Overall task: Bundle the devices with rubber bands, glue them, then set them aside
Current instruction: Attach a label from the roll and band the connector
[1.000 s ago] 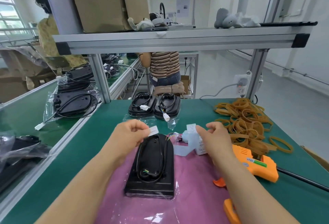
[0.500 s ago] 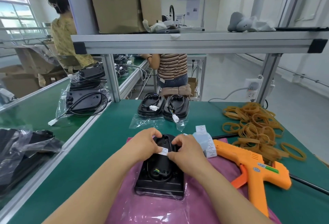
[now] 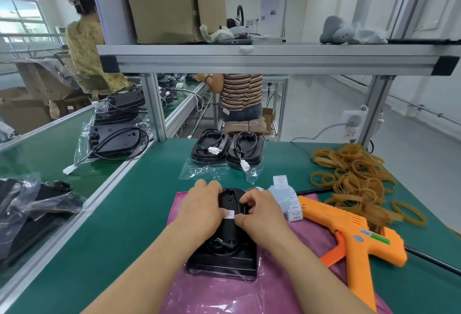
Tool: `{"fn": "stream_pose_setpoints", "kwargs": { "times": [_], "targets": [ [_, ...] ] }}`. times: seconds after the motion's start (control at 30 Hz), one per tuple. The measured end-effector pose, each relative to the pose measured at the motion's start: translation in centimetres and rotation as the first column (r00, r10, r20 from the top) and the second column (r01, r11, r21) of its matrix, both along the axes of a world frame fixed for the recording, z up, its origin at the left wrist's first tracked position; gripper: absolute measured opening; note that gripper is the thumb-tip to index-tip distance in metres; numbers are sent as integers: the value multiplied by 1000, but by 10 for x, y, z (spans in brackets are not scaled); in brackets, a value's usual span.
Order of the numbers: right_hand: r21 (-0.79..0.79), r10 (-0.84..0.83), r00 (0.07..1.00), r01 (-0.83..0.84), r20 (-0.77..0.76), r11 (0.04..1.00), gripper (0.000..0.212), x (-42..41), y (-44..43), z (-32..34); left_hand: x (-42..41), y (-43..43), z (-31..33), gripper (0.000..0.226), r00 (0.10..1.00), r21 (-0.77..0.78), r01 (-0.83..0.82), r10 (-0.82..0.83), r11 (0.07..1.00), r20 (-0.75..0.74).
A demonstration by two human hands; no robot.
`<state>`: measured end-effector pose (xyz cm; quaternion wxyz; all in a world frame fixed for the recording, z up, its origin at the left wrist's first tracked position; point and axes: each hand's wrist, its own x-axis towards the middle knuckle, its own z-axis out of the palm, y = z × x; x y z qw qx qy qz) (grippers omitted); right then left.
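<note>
A black device (image 3: 224, 251) with a coiled cable lies on a pink plastic bag (image 3: 224, 293) in front of me. Both hands are on its upper half. My left hand (image 3: 202, 211) curls over the device's top left edge, and its thumb lies on a small white label (image 3: 231, 214). My right hand (image 3: 262, 214) pinches the label's right end against the device with curled fingers. An orange glue gun (image 3: 354, 236) lies to the right on the bag's edge. A heap of tan rubber bands (image 3: 354, 171) sits at the right rear.
Two more black devices (image 3: 227, 149) with white connectors lie side by side on a clear bag at the bench's far edge. A strip of white labels (image 3: 284, 194) lies between my right hand and the glue gun. Bagged devices (image 3: 114, 139) sit on the left bench. Other people work beyond.
Both hands came down from above the device and met on its upper half. The label my left hand held in the air now lies against the device.
</note>
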<state>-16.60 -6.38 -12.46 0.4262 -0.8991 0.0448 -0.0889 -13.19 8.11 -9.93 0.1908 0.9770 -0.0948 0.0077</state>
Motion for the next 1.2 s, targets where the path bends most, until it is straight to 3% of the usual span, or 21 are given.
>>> {"fn": "stream_pose_setpoints", "kwargs": {
  "times": [0.13,0.2,0.27,0.33,0.53,0.9,1.0,1.1,1.2],
  "targets": [
    [24,-11,1000,11,-13,1000,30,3,0,0,-1,6,-13,65,988,-266,-145,124,953,-91],
    [28,-11,1000,12,-13,1000,29,4,0,0,-4,3,-17,70,969,-460,-205,114,864,-217],
    [26,-7,1000,7,-4,1000,28,4,0,-1,-5,1,-19,76,955,-547,-230,79,805,-286],
    [41,-3,1000,3,4,999,27,3,0,-2,-4,0,-20,76,960,-529,-200,57,825,-275],
    [43,1,1000,-1,-10,999,30,4,-1,-2,3,3,-26,30,973,-518,-170,59,838,-224],
    [-68,13,999,-16,-34,998,33,0,-1,4,1,-2,-33,39,985,-380,-147,98,913,-145],
    [19,18,1000,-18,2,1000,28,-7,-3,9,-1,0,-33,37,984,-387,-152,102,909,-148],
    [170,-80,991,61,108,984,8,-10,-22,27,-3,2,-32,36,983,-412,-155,101,898,-151],
    [135,-242,949,218,201,967,13,-4,-64,46,-5,2,-31,32,985,-442,-155,102,883,-141]
  ]
}}
